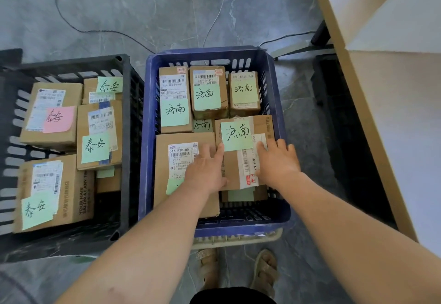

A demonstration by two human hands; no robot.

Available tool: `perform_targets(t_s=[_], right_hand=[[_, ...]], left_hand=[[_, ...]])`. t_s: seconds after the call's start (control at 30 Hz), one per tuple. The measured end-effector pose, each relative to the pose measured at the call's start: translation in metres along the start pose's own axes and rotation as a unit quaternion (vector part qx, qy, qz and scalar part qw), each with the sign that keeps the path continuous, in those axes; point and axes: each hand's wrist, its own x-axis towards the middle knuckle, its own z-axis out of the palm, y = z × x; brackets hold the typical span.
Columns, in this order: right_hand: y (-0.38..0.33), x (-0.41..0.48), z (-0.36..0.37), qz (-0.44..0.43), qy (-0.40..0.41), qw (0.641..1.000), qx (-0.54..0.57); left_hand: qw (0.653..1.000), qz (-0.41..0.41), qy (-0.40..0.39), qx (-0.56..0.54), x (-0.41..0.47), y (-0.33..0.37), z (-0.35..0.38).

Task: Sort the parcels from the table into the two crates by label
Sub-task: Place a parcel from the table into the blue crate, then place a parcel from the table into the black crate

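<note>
Both forearms reach down, left hand (pixel 207 170) and right hand (pixel 276 163) flat on parcel (pixel 238 160).

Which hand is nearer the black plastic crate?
Left. The left hand rests on parcels in the blue plastic crate, on its side towards the black plastic crate; the right hand is farther away.

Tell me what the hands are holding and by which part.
Both hands, left and right, rest on one cardboard parcel in the blue crate, at its left and right sides; the fingers lie flat, not closed.
</note>
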Motion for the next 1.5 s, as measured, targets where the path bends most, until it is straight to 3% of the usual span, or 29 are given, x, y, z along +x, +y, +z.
perform_targets(t_s=[0.1,0.3,0.57,1.1,1.3,1.5], right_hand=[[-0.001,-0.013,-0.006,-0.008,0.027,0.999,0.024],[-0.007,-0.055,-0.031,0.011,0.086,0.99,0.107],[-0.013,-0.145,-0.063,0.096,0.178,0.968,0.151],[0.035,-0.303,-0.061,0.263,0.265,0.911,0.176],[0.054,-0.387,-0.033,0.303,0.29,0.891,0.176],[0.066,-0.494,0.021,0.361,0.294,0.869,0.17]], left_hand=[[1.0,0.017,-0.001,-0.015,-0.01,-0.004,-0.011],[0.995,0.047,0.092,0.004,-0.056,0.007,-0.03],[0.979,0.119,0.164,-0.03,-0.126,0.04,-0.035],[0.934,0.272,0.205,0.106,-0.219,0.144,-0.041],[0.916,0.306,0.225,0.127,-0.282,0.191,-0.01],[0.907,0.342,0.185,0.16,-0.36,0.235,0.056]])
